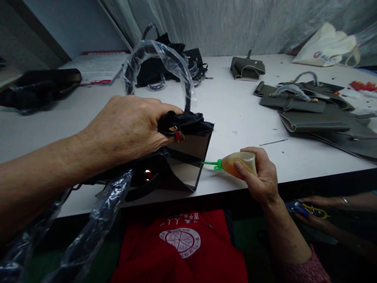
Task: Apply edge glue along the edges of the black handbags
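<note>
My left hand (129, 125) is closed on the top of a black handbag (182, 157) lying at the table's front edge; its fingers curl round the bag's dark rim by a small gold clasp (178, 135). The bag's plastic-wrapped handle (165, 63) arches up behind the hand. My right hand (260, 177) squeezes a small squeeze bottle of amber glue (238, 163). The bottle's green nozzle (210, 164) touches the bag's tan side edge.
Grey bag pieces (312, 114) lie spread at the right. A folded grey piece (246, 68) and black bags (167, 63) sit further back, a white tote (326, 47) at the far right. Another person's hands (318, 208) are below the table edge at right.
</note>
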Demonstrator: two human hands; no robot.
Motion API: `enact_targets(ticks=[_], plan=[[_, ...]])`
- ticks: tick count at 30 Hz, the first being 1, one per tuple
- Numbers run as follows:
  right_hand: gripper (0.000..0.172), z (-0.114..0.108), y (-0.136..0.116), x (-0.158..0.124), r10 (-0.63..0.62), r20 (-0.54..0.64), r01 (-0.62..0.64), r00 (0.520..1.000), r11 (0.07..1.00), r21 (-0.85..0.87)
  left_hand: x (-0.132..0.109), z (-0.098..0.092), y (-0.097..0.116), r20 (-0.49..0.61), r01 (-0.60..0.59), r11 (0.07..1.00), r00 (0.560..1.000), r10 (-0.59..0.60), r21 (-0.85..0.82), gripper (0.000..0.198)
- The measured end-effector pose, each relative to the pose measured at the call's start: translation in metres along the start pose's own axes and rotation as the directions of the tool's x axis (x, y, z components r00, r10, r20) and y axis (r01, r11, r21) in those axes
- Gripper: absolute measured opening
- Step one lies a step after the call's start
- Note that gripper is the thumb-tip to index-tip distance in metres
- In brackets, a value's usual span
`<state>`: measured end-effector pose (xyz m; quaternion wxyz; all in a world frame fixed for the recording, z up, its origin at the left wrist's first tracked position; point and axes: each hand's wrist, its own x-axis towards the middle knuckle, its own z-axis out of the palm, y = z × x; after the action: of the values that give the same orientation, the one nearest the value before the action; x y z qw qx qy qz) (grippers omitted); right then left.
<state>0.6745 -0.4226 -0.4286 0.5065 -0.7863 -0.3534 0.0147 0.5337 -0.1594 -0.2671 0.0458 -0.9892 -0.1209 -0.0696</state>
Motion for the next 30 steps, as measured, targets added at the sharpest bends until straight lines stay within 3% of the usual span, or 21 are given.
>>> enact_targets(ticks=[8,13,17,22,26,30], plan=[[0.036,-0.005,-0.005,-0.002,0.021,0.049,-0.021,0.999,1.0,0.0,0.0,-0.006,0.003,0.019,0.001,0.999,1.0,0.0,-0.037,0.033],[0.032,-0.006,-0.011,-0.006,-0.042,0.123,0.044,0.991,0.999,-0.013,-0.002,-0.009,0.004,0.032,0.013,1.0,0.999,-0.013,-0.013,0.03],[0.033,-0.005,-0.011,-0.005,-0.091,0.042,0.093,0.995,0.995,-0.044,-0.003,-0.008,0.004,0.042,0.015,1.0,0.999,-0.015,-0.017,0.027],[0.032,-0.005,-0.005,-0.005,-0.132,0.192,0.124,0.973,0.991,0.053,-0.005,-0.008,0.002,0.037,0.0,1.0,0.999,0.0,-0.024,0.025],[0.033,-0.005,-0.004,-0.006,-0.133,0.103,0.13,0.986,0.991,0.038,-0.008,-0.008,0.001,0.008,-0.001,0.999,1.0,0.001,-0.034,0.029],[0.03,-0.007,-0.004,-0.007,-0.127,0.184,0.117,0.975,0.991,0.068,-0.011,-0.007,0.001,-0.014,0.003,0.999,1.0,-0.004,-0.052,0.032]])
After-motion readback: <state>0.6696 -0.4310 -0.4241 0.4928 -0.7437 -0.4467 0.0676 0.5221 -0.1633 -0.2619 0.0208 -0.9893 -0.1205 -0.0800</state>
